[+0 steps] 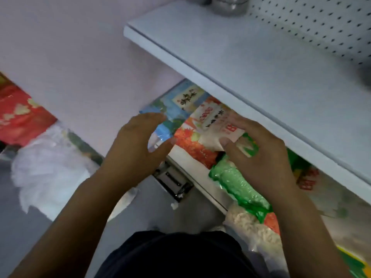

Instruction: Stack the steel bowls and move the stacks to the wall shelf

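Observation:
A stack of steel bowls stands at the far end of the white wall shelf, cut off by the frame's top edge. Both my hands hang in front of and below the shelf's front edge, holding nothing. My left hand is held open with thumb spread, over a blue packet. My right hand is spread with fingers loosely bent, above a white and red packet; I cannot tell if it touches it.
Below the shelf lies a lower level packed with food bags: a blue packet, a white and red packet, a green bag. A white plastic bag and a red bag sit on the left. A pegboard backs the shelf.

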`<state>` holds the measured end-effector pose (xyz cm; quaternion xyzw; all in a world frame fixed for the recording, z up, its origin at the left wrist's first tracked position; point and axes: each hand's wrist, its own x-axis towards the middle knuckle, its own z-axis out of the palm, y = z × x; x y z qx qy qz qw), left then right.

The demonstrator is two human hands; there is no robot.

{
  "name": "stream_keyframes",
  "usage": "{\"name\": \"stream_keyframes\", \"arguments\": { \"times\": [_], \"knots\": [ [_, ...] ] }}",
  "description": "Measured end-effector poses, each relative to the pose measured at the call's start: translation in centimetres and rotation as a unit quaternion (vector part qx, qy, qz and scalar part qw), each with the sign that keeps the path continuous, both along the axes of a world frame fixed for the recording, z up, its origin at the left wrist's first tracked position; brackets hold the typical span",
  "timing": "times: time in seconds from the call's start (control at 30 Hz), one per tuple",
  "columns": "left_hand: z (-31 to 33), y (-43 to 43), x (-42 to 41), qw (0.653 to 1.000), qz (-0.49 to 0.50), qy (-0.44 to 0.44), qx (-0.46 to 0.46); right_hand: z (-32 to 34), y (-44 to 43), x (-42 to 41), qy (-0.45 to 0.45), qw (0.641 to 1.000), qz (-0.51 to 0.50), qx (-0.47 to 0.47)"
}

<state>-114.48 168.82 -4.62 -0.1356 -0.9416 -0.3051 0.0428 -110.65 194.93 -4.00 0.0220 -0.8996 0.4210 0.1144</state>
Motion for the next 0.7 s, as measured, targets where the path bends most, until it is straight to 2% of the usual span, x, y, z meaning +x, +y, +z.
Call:
{"name": "stream_keyframes", "arguments": {
  "times": [0.17, 0.33, 0.53, 0.7],
  "knots": [
    [-1.2, -11.6, 6.1, 0.989, 0.134, -0.045, -0.043, -2.0, -12.2, -1.5, -0.054, 0.989, 0.133, -0.023],
    [-2.0, -20.2, 14.1, 0.957, 0.28, -0.064, -0.05, -3.4, -23.7, -1.3, -0.116, 0.944, 0.308, 0.004],
    [-3.2, -25.5, 23.4, 0.889, 0.45, -0.083, -0.028, -3.5, -34.9, 0.4, -0.147, 0.866, 0.476, 0.052],
    [-3.0, -27.1, 29.7, 0.803, 0.586, -0.104, -0.01, -3.7, -43.5, 2.0, -0.134, 0.784, 0.598, 0.099]
  ]
}}
